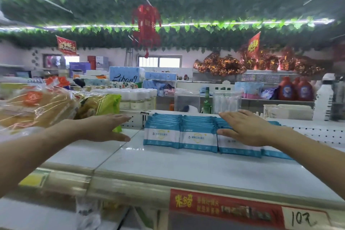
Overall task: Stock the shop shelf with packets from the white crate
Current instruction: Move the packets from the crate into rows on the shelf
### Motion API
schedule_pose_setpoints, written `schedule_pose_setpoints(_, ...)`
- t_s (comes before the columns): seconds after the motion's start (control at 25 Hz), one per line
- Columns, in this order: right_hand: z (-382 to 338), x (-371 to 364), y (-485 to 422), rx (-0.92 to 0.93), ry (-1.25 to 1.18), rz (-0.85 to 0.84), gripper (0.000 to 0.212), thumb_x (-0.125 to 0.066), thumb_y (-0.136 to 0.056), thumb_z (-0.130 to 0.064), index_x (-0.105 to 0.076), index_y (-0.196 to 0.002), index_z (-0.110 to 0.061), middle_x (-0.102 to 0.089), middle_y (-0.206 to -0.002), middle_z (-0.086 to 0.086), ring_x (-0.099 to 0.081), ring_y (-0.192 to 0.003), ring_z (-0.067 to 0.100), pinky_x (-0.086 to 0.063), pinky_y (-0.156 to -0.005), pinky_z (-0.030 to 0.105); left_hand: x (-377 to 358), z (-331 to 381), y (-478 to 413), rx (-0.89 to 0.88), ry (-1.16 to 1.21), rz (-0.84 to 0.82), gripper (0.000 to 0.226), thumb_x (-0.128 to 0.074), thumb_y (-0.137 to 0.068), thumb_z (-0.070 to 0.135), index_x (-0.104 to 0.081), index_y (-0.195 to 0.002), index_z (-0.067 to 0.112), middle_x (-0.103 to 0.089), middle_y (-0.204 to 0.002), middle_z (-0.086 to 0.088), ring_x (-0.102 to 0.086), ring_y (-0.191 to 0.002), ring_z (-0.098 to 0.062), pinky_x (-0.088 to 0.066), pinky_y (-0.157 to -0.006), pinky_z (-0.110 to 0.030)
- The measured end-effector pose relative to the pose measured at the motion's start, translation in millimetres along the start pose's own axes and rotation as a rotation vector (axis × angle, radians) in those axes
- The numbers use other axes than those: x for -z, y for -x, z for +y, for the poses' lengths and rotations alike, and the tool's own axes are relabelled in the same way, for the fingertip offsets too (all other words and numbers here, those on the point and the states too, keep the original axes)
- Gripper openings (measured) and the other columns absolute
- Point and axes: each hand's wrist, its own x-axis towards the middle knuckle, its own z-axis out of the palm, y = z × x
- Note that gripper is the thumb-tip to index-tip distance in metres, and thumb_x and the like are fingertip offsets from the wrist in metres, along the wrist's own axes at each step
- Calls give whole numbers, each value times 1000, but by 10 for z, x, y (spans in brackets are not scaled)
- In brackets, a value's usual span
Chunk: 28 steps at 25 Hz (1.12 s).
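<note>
Right hand [248,129] on the packets [179,132], left hand [104,127] beside them
Past the front edge of the shelf [168,170], the left hand hovers with straight, empty fingers aimed right; the packets begin just beyond its fingertips, a gap between. The right hand is nearer: flat, fingers straight and pointing left, it lies on top of the right-hand rows, gripping nothing. The packets stand on edge in rows, the block's long axis running left to right. The crate is out of view
</note>
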Motion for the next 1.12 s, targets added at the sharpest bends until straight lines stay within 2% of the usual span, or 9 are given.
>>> schedule_pose_setpoints(0.12,-493,177,-285,115,-64,57,81,-14,-98,-73,-15,-163,-25,-28,-168,-2,-27,-153,18,-16,-127,40,-19,-144,377,79,44,-17,108,-41,-74,93,-14,-163,37,-19,-170,9,-27,-154,-18,-26,-125,-41)
schedule_pose_setpoints(0.32,-1215,418,-798,315,-132,135,72,-21,-101,-69,-29,-158,-27,-41,-161,0,-39,-147,20,-29,-123,47,-32,-210,1041,198,92,-1,89,-45,-86,81,-24,-161,38,-31,-166,9,-37,-148,-16,-30,-121,-36)
schedule_pose_setpoints(0.56,-1498,376,-1092,334,-160,90,82,-29,-94,-79,-31,-157,-26,-44,-158,3,-46,-142,25,-37,-118,51,-63,-227,1235,306,97,-25,95,-45,-84,84,-21,-163,35,-30,-166,9,-37,-148,-18,-31,-121,-36)
schedule_pose_setpoints(0.64,-1507,253,-1126,293,-138,30,84,-33,-91,-83,-36,-152,-25,-49,-153,3,-52,-133,25,-43,-112,49,-113,-173,1021,273,124,-35,99,-47,-84,83,-18,-164,31,-28,-168,6,-36,-149,-19,-31,-121,-37)
schedule_pose_setpoints(0.76,-1496,64,-1202,227,-78,-29,77,-40,-87,-86,-46,-133,-26,-58,-137,1,-56,-112,21,-48,-102,45,-146,-35,501,196,145,-22,105,-55,-84,80,-15,-164,25,-24,-169,1,-31,-152,-22,-30,-122,-38)
schedule_pose_setpoints(0.92,-1480,-2,-1281,178,-28,-17,79,-49,-81,-88,-48,-131,-26,-60,-134,-1,-56,-112,21,-48,-101,43,-239,406,-331,28,33,65,116,-65,-80,77,-7,-165,22,-5,-173,2,-11,-158,-23,-20,-126,-43)
schedule_pose_setpoints(1.0,-1475,-23,-1334,171,1,-12,81,-48,-81,-88,-50,-132,-26,-61,-135,0,-58,-114,21,-47,-102,43,-282,598,-665,-65,-7,103,116,-66,-81,74,-8,-165,18,-7,-173,-1,-12,-158,-23,-20,-125,-41)
schedule_pose_setpoints(1.12,-1442,-111,-1389,170,23,-7,85,-45,-83,-88,-47,-138,-24,-58,-142,1,-57,-123,24,-44,-107,44,-320,650,-947,-121,-3,100,110,-67,-84,69,-12,-164,18,-15,-171,-1,-20,-155,-22,-31,-121,-41)
